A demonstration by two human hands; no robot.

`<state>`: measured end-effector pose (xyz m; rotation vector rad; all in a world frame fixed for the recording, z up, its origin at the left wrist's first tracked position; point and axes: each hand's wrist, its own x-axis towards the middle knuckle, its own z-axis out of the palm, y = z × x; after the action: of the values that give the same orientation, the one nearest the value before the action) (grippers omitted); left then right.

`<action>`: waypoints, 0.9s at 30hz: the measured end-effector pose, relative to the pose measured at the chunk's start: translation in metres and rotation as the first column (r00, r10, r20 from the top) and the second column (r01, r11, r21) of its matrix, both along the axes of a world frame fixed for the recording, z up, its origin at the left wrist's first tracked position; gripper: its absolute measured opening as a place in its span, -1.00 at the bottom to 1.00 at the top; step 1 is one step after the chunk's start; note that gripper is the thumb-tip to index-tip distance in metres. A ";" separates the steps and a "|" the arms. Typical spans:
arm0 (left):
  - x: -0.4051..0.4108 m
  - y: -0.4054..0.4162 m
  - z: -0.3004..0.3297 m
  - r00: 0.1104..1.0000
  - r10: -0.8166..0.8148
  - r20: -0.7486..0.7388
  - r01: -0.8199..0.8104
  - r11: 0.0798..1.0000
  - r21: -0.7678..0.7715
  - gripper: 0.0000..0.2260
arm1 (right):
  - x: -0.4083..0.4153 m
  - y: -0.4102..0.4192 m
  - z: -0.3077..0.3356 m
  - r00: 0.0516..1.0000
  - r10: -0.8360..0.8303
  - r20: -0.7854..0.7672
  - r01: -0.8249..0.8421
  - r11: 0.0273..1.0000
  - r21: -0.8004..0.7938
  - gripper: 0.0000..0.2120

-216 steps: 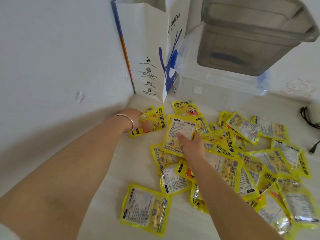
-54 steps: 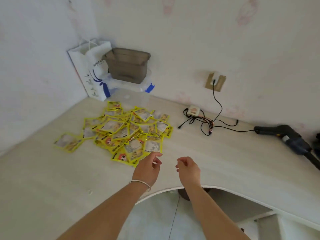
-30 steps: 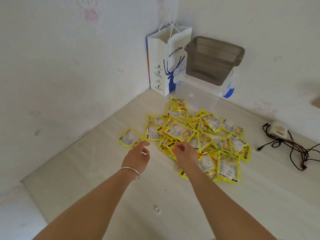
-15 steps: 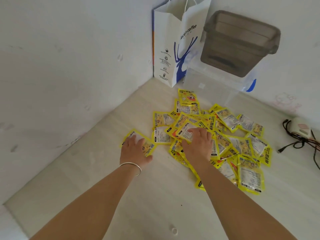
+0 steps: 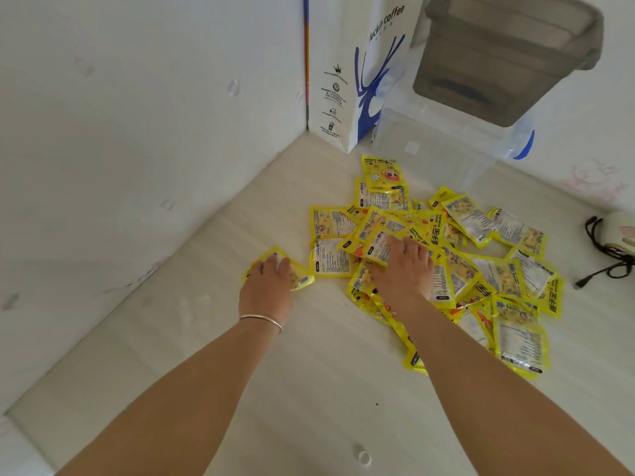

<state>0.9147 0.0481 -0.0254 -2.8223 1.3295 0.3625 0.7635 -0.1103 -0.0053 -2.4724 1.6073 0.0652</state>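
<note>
Gathering: my left grip [image 5: 266, 286] lies released on a stray yellow foil sachet [image 5: 303, 280], my right grip [image 5: 405, 267] likewise on the yellow sachet heap [image 5: 515, 280]. Next, I judge, fingers must curl and lift.

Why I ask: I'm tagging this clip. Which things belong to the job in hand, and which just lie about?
In the job: left hand, resting on a lone yellow packet; right hand, on the packet pile.
Lying about: paper bag; grey tub; clear box; black cable; small ring.

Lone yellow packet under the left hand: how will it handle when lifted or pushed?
The lone packet lies flat and thin under the left hand, so probably light and floppy. Glossy film on smooth tabletop suggests easy sliding.
</note>
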 end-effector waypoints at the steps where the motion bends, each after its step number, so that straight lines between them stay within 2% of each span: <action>1: 0.002 0.001 0.000 1.000 0.010 0.004 -0.010 1.000 -0.022 -0.51 | -0.001 -0.001 0.001 1.000 0.010 0.008 -0.010 1.000 -0.007 -0.41; 5: 0.008 -0.004 0.006 0.997 0.065 -0.047 -0.072 0.985 -0.155 -0.60 | -0.003 0.000 0.002 0.995 0.093 -0.041 -0.095 0.995 -0.025 -0.47; 8: 0.002 -0.017 0.015 0.986 0.128 -0.111 -0.159 0.924 -0.348 -0.76 | -0.002 0.002 0.003 0.987 0.153 -0.055 -0.157 0.985 -0.075 -0.54; 9: -0.001 -0.021 0.019 0.972 0.169 -0.165 -0.223 0.886 -0.407 -0.83 | -0.002 0.003 0.004 0.986 0.161 -0.046 -0.164 0.983 -0.086 -0.56; 11: -0.009 -0.032 0.024 0.884 0.244 -0.399 -0.424 0.778 -0.464 -0.81 | -0.003 0.004 0.006 0.987 0.163 -0.009 -0.163 0.982 -0.089 -0.58; 13: -0.016 -0.043 0.027 0.719 0.233 -0.655 -0.600 0.683 -0.417 -0.81 | -0.005 0.005 0.007 0.985 0.164 0.049 -0.159 0.983 -0.092 -0.62; 14: -0.019 -0.048 0.027 0.652 0.223 -0.725 -0.649 0.659 -0.380 -0.83 | -0.008 0.006 0.008 0.983 0.165 0.083 -0.157 0.983 -0.094 -0.65; 17: -0.025 -0.059 0.026 0.536 0.220 -0.815 -0.714 0.634 -0.298 -0.90 | -0.016 0.005 0.015 0.962 0.170 0.215 -0.151 0.983 -0.105 -0.74; 20: -0.030 -0.069 0.025 0.482 0.192 -0.855 -0.714 0.652 -0.256 -0.96 | -0.022 0.003 0.025 0.909 0.272 0.317 -0.206 0.952 -0.228 -0.76; 22: -0.034 -0.074 0.024 0.483 0.190 -0.855 -0.704 0.665 -0.250 -0.91 | -0.028 0.002 0.030 0.883 0.292 0.367 -0.191 0.939 -0.287 -0.70; 25: -0.037 -0.082 0.024 0.483 0.287 -0.828 -0.714 0.676 -0.183 -0.73 | -0.035 0.000 0.032 0.865 0.239 0.442 -0.139 0.959 -0.248 -0.65; 27: -0.036 -0.086 0.024 0.477 0.339 -0.811 -0.691 0.715 -0.107 -0.71 | -0.039 -0.004 0.031 0.860 0.192 0.473 -0.106 0.973 -0.203 -0.65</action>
<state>0.8790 -0.0382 -0.0015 -3.6029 0.4289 1.6069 0.7243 -0.1148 0.0253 -2.4542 1.2417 -0.6547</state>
